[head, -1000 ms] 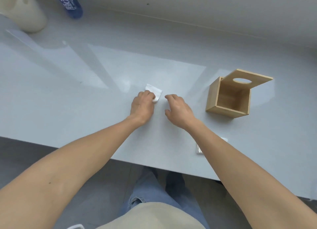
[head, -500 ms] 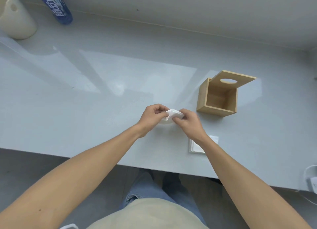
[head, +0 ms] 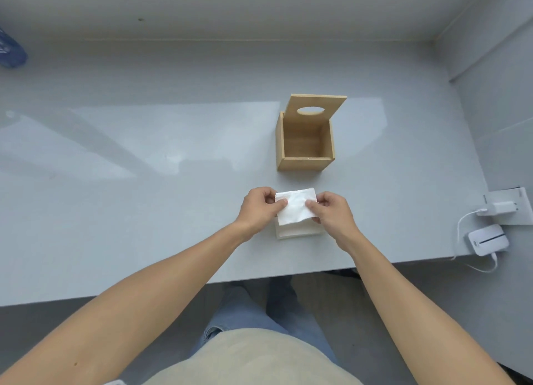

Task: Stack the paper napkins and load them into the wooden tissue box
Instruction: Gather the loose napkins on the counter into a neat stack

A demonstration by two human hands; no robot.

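I hold a white folded paper napkin (head: 294, 207) between both hands, just above a small stack of napkins (head: 297, 231) lying on the grey table (head: 144, 211). My left hand (head: 258, 208) pinches its left edge and my right hand (head: 331, 211) pinches its right edge. The wooden tissue box (head: 304, 142) stands directly behind the hands, its inside bare. Its lid (head: 315, 109) with an oval hole is tipped up at the back.
A white charger plug (head: 500, 208) and a small white device (head: 487, 240) with cables lie at the table's right edge. A blue bottle (head: 11, 53) shows at the far left. A wall runs along the back and right.
My left hand lifted the napkin off the table, my right hand joined it, and both carried it right, over the stack in front of the box. The view swung to the right.
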